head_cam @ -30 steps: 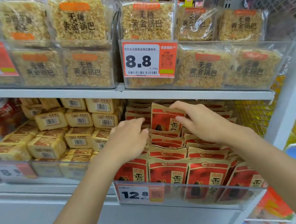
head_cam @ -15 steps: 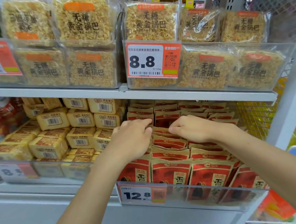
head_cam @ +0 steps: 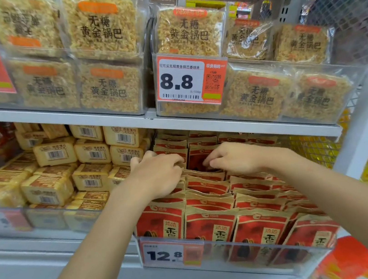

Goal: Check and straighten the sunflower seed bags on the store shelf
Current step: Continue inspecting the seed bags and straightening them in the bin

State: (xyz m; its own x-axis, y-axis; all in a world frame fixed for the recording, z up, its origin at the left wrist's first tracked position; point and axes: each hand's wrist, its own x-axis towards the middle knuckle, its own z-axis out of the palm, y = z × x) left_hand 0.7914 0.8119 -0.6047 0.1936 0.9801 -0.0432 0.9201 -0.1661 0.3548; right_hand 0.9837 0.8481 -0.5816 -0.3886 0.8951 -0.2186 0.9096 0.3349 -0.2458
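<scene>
Stacked yellow barcoded packs (head_cam: 54, 154) sat at the left of the middle shelf, beside rows of red sunflower seed bags (head_cam: 211, 228). The bags stood behind a clear front rail (head_cam: 244, 259) carrying a 12.8 price tag (head_cam: 163, 254). The person's left hand (head_cam: 157, 175) lay over the back of the left-hand row, fingers curled over the bag tops. Just beside it, the right hand (head_cam: 237, 158) reached into the middle row, fingertips bent onto a bag's top edge. Its thumb was hidden, so a grip could not be confirmed. Rice crust packs (head_cam: 102, 29) filled the shelf above.
</scene>
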